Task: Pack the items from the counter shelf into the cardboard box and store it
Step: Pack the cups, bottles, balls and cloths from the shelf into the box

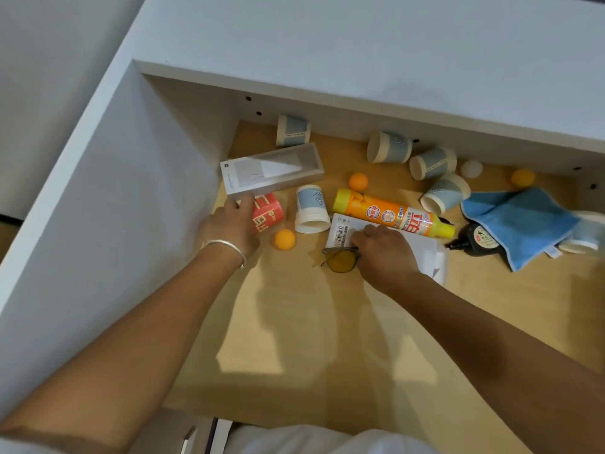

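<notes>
both hands are in the wooden counter shelf (294, 322), and no cardboard box shows in the head view, so packing looks barely begun.

the left hand (234, 226) is at the shelf's left edge, against the white side wall. its fingers curl round the small red carton with white lettering (270, 213), and its fingertips also touch the end of the long grey-white rectangular box (271, 173). lifting the carton could drag that box along, or nudge the orange ball (284, 239) just beside the wrist so that it rolls toward the front edge.

the right hand (383, 250) is near the middle of the shelf, fingers bent down on the flat white packet with a barcode label (347, 229). it seems to pinch the yellow-tinted sunglasses (342, 260) against the packet, though i cannot tell how firm that hold is. one weak pinch on two thin things could let the glasses slide off and get scratched.

the orange-and-yellow plastic bottle (393, 213) lies on its side touching the packet's far edge, so pulling the packet may roll it. behind it, toward the back edge, the tipped blue-and-cream paper cups (388, 147) could be knocked farther in. the blue cloth (520, 224) near the right edge partly covers a small black bottle (478, 240), which is easy to miss.
</notes>
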Motion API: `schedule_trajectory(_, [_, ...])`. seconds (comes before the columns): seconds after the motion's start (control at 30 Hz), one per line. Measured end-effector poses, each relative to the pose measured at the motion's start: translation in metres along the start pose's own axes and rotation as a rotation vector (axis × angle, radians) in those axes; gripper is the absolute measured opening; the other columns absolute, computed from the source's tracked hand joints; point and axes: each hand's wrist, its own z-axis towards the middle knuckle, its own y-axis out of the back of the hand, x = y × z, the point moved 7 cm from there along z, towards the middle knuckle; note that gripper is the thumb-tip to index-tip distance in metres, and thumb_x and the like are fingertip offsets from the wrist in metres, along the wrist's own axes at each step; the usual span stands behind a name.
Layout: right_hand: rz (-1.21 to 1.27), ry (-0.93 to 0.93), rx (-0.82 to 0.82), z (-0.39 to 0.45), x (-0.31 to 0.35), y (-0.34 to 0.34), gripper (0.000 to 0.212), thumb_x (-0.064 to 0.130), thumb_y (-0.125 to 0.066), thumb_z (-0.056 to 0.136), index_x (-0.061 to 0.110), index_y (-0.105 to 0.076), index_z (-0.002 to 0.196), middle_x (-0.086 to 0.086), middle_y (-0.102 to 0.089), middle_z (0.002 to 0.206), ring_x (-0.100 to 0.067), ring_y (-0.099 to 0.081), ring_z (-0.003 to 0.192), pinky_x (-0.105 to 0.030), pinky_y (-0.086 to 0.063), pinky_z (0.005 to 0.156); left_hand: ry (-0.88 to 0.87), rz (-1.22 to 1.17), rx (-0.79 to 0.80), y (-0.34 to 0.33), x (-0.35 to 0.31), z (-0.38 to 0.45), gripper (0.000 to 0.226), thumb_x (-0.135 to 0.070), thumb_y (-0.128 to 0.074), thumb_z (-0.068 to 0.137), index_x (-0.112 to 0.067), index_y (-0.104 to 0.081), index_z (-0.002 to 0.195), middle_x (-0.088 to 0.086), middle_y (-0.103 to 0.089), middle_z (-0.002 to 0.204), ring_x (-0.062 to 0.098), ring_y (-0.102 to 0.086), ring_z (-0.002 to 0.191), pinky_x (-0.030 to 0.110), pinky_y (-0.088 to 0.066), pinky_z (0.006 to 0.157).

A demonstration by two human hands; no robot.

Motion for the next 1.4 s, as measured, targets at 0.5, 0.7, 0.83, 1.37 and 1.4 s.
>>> schedule_trajectory(0.5, [0.138,-0.268,-0.322,-0.115,-0.103,0.088,0.027,0.02,-0.06,0.08,0.018,-0.06,0.107,-0.009,-0.058,0.101,-0.035,-0.058,0.081,-0.037,-0.045,0.059,-0.407,-0.202,-0.291,0.103,-0.171,-0.085,0.075,-0.041,-0.077,0.069,-0.027,-0.037,0.13,0.006,-0.054,0.116,0.028,-0.057,0.1,0.04,-0.054,0.074])
schedule_trajectory(0.7, [0.08,-0.366,-0.464,-0.221,-0.209,0.145,0.025,0.017,-0.063,0.076,0.017,-0.063,0.102,-0.008,-0.062,0.096,-0.037,-0.058,0.081,-0.037,-0.046,0.061,-0.654,-0.226,-0.317,0.129,-0.34,-0.149,0.075,-0.043,-0.076,0.07,-0.023,-0.039,0.132,0.004,-0.055,0.12,0.023,-0.057,0.102,0.03,-0.039,0.066])
schedule_trajectory(0.83, [0.057,-0.509,-0.448,-0.308,-0.289,0.185,0.019,0.024,-0.059,0.082,0.026,-0.061,0.101,-0.001,-0.059,0.095,-0.025,-0.055,0.084,-0.037,-0.046,0.068,-0.787,-0.344,-0.313,0.148,-0.451,-0.195,0.071,-0.045,-0.073,0.07,-0.024,-0.042,0.13,0.001,-0.057,0.117,0.02,-0.058,0.097,0.034,-0.049,0.071])
schedule_trajectory(1.37, [0.036,-0.943,-0.184,-0.472,-0.471,0.093,0.012,0.027,-0.06,0.084,0.022,-0.059,0.096,-0.001,-0.056,0.083,-0.022,-0.053,0.072,-0.03,-0.039,0.059,-1.024,0.052,-0.277,0.067,-0.727,-0.288,0.073,-0.053,-0.071,0.073,-0.023,-0.04,0.131,0.004,-0.06,0.122,0.024,-0.061,0.103,0.033,-0.048,0.073])
schedule_trajectory(1.4, [0.029,-0.939,-0.188,-0.468,-0.47,0.09,0.011,0.027,-0.06,0.085,0.022,-0.058,0.094,0.0,-0.053,0.079,-0.021,-0.053,0.07,-0.031,-0.04,0.059,-1.015,0.091,-0.294,0.064,-0.734,-0.29,0.071,-0.051,-0.072,0.074,-0.022,-0.041,0.131,0.005,-0.061,0.121,0.025,-0.061,0.103,0.033,-0.046,0.072])
